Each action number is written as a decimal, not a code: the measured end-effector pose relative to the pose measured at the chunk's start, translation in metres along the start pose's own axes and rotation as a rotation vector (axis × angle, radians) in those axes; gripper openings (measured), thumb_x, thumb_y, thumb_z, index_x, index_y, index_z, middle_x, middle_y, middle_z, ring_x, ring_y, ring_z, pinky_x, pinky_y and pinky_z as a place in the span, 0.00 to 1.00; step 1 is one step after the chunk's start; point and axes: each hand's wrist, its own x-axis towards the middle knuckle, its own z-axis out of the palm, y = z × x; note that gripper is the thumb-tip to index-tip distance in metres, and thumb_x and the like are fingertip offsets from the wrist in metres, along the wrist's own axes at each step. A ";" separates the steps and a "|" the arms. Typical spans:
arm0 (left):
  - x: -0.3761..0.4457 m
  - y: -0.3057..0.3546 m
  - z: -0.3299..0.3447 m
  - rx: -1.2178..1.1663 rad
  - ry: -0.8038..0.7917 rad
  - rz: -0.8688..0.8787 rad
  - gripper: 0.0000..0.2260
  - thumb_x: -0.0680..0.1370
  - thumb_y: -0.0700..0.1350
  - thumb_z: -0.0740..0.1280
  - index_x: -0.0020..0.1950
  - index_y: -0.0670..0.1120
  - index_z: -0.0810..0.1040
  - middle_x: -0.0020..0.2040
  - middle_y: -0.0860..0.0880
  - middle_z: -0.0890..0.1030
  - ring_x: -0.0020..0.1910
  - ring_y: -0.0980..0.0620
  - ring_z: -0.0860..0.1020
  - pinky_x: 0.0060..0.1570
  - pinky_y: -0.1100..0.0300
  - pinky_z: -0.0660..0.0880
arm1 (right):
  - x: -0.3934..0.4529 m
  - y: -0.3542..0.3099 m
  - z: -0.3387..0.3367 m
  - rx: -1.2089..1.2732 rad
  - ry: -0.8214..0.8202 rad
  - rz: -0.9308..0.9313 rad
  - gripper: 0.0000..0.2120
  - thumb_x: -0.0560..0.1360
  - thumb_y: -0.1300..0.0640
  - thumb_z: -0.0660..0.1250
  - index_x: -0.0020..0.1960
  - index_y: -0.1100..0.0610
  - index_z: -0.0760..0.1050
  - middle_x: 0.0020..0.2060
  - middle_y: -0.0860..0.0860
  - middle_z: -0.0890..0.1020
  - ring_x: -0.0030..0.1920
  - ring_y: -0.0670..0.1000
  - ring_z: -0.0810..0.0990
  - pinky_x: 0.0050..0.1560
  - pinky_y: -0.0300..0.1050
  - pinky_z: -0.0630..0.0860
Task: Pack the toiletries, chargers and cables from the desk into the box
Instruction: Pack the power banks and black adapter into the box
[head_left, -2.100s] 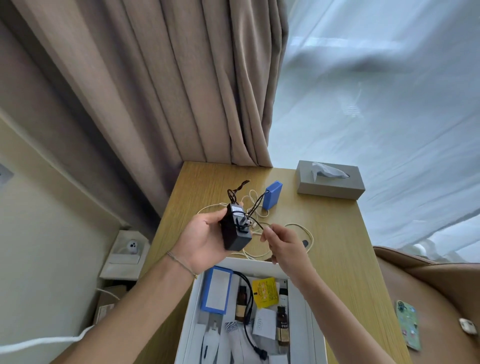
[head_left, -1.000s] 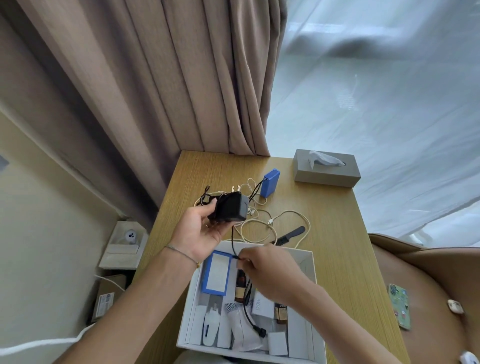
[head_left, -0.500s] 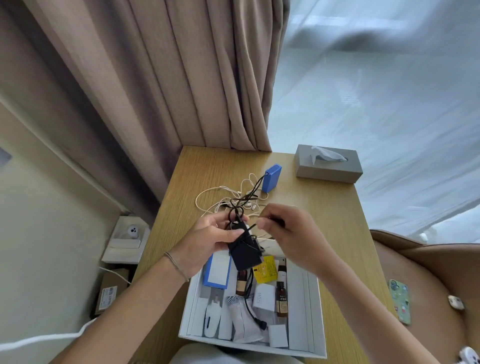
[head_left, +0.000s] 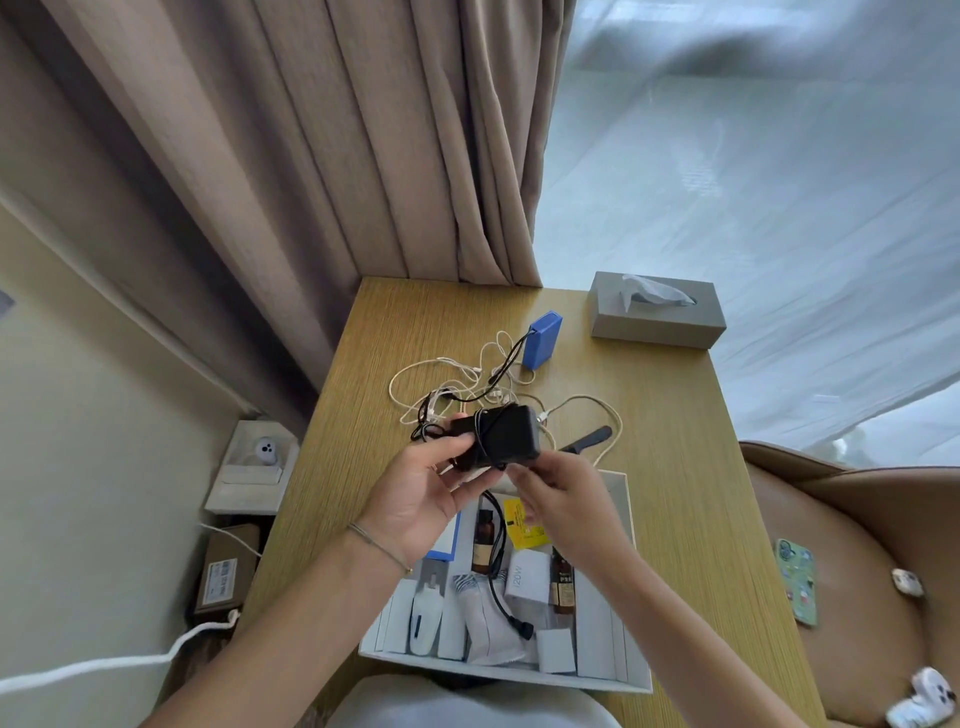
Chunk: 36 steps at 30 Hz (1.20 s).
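A black charger brick (head_left: 511, 435) with its thin black cord wound round it hangs above the desk, just beyond the white box (head_left: 626, 525). My left hand (head_left: 423, 493) grips the brick from the left. My right hand (head_left: 558, 496) pinches the cord at the brick's lower right edge. The rest of the black cord (head_left: 498, 566) trails down into the box, among small bottles, a yellow sachet, white packets and a white charger. A tangle of white cables (head_left: 467, 384), a blue power bank (head_left: 542, 339) and a black flat tool (head_left: 587, 439) lie on the desk behind.
A grey tissue box (head_left: 657, 312) stands at the desk's far right corner. Beige curtains hang behind the desk. A brown armchair (head_left: 852, 571) at the right holds a phone (head_left: 796, 582). On the floor at the left are a white stand and a cardboard package.
The brick has been turned and lifted from over the box to level, with more cord wound on it. My right hand moved from the brick's upper right to its lower right edge.
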 end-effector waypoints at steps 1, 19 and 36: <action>0.002 -0.005 -0.001 0.030 0.039 0.038 0.15 0.77 0.33 0.66 0.64 0.33 0.76 0.54 0.37 0.81 0.53 0.41 0.80 0.48 0.50 0.84 | -0.001 0.001 0.002 0.063 -0.010 0.033 0.10 0.80 0.62 0.67 0.46 0.50 0.84 0.27 0.49 0.76 0.30 0.49 0.74 0.35 0.46 0.77; -0.003 -0.046 -0.056 0.511 0.139 0.190 0.14 0.77 0.51 0.68 0.56 0.42 0.82 0.53 0.42 0.84 0.51 0.45 0.82 0.51 0.50 0.81 | -0.003 0.036 -0.018 0.420 0.192 0.343 0.21 0.79 0.46 0.68 0.52 0.66 0.83 0.37 0.55 0.83 0.38 0.52 0.80 0.43 0.45 0.79; 0.002 -0.036 -0.105 0.850 0.261 0.379 0.09 0.80 0.32 0.62 0.50 0.42 0.81 0.47 0.42 0.83 0.47 0.47 0.83 0.44 0.56 0.82 | 0.040 0.092 -0.010 -0.656 -0.169 0.552 0.23 0.82 0.41 0.57 0.50 0.61 0.77 0.40 0.57 0.86 0.38 0.56 0.87 0.40 0.52 0.86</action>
